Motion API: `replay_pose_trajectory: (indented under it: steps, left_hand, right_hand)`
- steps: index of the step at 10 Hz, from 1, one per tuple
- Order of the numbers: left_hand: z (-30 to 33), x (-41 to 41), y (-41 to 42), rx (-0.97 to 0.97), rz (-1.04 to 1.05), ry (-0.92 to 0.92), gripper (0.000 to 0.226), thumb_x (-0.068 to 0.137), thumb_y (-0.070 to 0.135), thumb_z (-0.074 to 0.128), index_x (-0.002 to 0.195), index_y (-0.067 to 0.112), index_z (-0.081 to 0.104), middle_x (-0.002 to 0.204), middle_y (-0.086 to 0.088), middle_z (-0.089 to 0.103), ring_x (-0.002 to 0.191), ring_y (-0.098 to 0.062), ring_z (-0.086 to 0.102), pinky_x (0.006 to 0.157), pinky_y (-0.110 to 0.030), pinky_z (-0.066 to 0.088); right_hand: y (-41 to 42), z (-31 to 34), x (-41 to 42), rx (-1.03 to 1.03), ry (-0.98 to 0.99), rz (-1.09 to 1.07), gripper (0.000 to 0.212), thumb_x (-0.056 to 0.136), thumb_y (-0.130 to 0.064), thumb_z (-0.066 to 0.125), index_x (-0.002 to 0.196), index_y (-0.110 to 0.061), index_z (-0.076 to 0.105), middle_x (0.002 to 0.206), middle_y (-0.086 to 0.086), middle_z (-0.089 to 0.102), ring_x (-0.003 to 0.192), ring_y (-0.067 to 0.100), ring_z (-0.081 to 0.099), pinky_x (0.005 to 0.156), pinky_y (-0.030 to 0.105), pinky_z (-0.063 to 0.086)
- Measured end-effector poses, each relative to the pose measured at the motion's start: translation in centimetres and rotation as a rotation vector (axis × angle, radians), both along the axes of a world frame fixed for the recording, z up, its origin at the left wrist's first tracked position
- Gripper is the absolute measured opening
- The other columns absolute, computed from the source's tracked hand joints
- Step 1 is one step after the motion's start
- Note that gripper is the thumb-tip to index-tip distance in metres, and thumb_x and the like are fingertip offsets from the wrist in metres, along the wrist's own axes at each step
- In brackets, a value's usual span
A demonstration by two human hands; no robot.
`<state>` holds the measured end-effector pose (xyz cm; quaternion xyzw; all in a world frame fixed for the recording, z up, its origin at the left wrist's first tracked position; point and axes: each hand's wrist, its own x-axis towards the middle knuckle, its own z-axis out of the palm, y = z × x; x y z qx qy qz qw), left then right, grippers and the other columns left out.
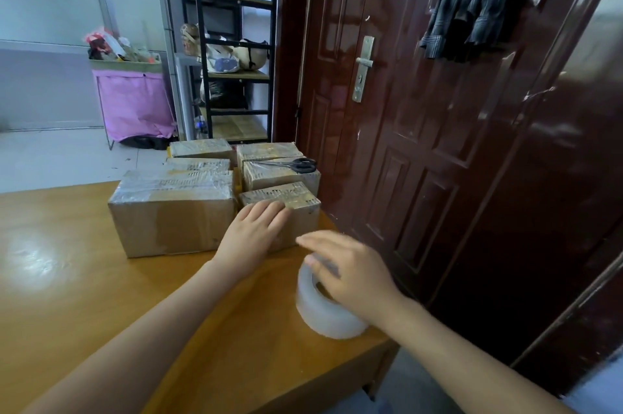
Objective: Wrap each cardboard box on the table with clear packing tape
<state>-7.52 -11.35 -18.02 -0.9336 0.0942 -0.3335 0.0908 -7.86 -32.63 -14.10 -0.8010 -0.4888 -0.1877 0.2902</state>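
The right hand [350, 273] lies over the tape roll [325, 305] near the table [84, 278] edge, fingers spread and only slightly bent across the roll's top, blurred, so whether they grip it cannot be told. Just beyond its fingertips, the left hand [253, 231] rests flat, fingers straight, on the small box [296, 208]. Left of those fingers stands the big box [172, 211]; past them more boxes [202, 155], one bearing scissors [296, 164].

The right hand [350, 270] is motion-blurred, hiding the tape roll's [323, 309] top.
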Motion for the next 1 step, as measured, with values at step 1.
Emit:
replay_pose_trajectory:
  steps: [1]
  left_hand:
    - [0.65,-1.41,-0.05,-0.032,-0.028,-0.011,0.072,0.06,0.013,0.091,0.123,0.009,0.056,0.119,-0.012,0.066,0.111,-0.03,0.063,0.092,-0.042,0.052]
  right_hand:
    - [-1.31,3.32,-0.3,0.228,0.062,-0.002,0.033,0.094,-0.029,0.046,0.106,-0.016,0.073,0.107,-0.009,0.068,0.098,0.001,0.062,0.079,0.021,0.052]
